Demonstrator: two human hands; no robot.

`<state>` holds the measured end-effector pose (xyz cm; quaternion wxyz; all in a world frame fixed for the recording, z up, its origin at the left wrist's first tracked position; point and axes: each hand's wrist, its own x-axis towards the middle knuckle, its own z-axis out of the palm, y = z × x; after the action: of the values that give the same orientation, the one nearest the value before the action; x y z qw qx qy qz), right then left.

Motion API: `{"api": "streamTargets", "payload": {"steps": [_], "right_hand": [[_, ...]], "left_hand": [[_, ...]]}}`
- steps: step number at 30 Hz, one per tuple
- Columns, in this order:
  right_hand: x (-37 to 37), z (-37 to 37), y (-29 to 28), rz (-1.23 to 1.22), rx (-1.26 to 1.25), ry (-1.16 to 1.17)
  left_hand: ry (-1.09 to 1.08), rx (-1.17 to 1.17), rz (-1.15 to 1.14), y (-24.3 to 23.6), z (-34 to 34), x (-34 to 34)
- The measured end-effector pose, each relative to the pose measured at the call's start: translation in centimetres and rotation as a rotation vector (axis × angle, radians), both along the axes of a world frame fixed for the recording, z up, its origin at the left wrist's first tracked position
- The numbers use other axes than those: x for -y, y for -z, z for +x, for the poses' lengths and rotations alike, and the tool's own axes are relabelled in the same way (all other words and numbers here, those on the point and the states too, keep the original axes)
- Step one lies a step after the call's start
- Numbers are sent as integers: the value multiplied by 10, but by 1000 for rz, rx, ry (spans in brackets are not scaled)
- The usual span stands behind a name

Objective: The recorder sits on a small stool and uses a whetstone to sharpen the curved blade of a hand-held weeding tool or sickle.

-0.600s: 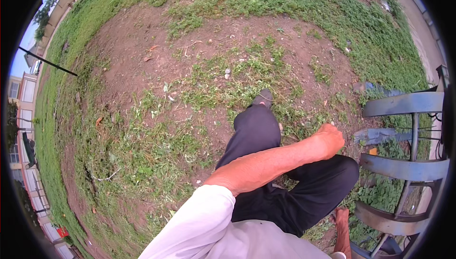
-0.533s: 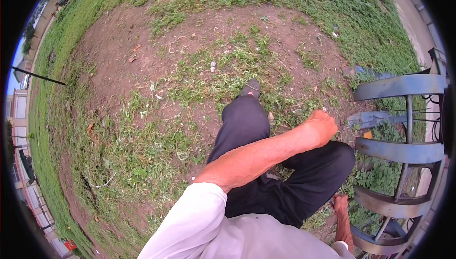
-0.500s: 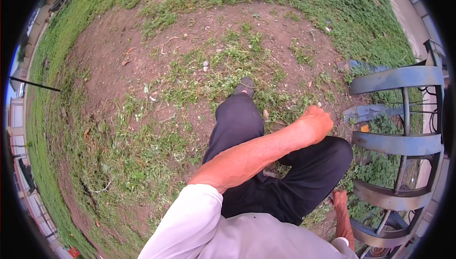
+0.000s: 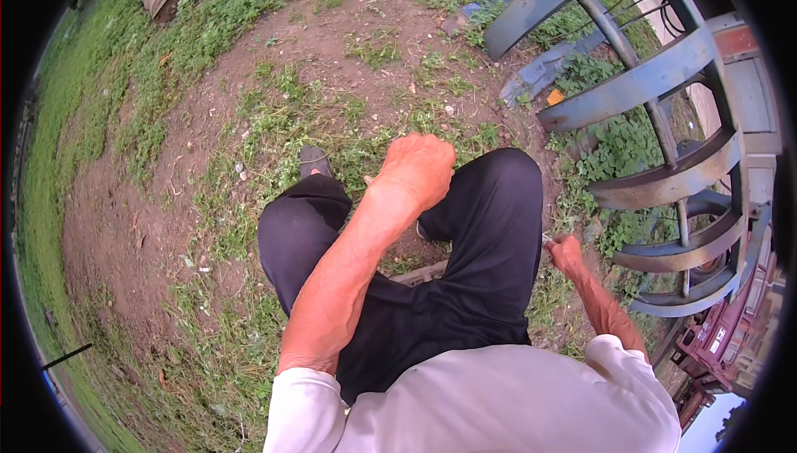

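Observation:
My left hand (image 4: 422,169) is closed in a fist above the ground between my bent knees. Its fingers curl under, hiding whatever they might hold. Down by the outer side of my right knee, my right hand (image 4: 566,254) is closed too. A thin pale bit shows at its fingertips, too small to name. Low green weeds (image 4: 290,133), partly flattened or loose, lie on the brown soil in front of my knees. My feet are on the ground, with one dark shoe (image 4: 315,161) showing beyond my left knee.
A blue, rusty metal frame with curved bands (image 4: 639,88) stands close on my right, with leafy plants (image 4: 618,150) growing under it. A flat blue metal piece (image 4: 544,71) lies at its foot. A red vehicle (image 4: 718,333) is at the far lower right.
The view has swung right, bringing the metal frame further in. My left fist is now between my knees, and my right hand shows more fully beside the right knee.

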<state>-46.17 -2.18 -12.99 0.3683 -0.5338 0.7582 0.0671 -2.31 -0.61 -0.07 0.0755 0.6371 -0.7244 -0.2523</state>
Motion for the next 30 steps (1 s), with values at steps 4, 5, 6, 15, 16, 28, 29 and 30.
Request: {"api": "streamTargets", "payload": {"steps": [4, 5, 6, 15, 16, 28, 29, 30], "right_hand": [[-7, 8, -2, -36, -57, -61], [-9, 9, -1, -34, -55, -43], [-10, 15, -1, -46, -62, -30], [-28, -10, 20, -204, -188, -214], [-26, -3, 17, -165, -135, -103], [-63, -35, 73, -442, 395, 149], [-63, -37, 71, -462, 389, 167], [-61, -33, 69, -427, 332, 66]], "left_hand": [[11, 39, 28, 1, -6, 0], [19, 61, 47, 1, -9, 1], [28, 69, 53, 1, -9, -1], [152, 50, -3, 7, -38, 2], [152, 32, 7, 5, -41, 1], [220, 129, 36, 7, -49, 7], [218, 145, 34, 10, -50, 9], [231, 155, 21, 10, -48, 10]]}}
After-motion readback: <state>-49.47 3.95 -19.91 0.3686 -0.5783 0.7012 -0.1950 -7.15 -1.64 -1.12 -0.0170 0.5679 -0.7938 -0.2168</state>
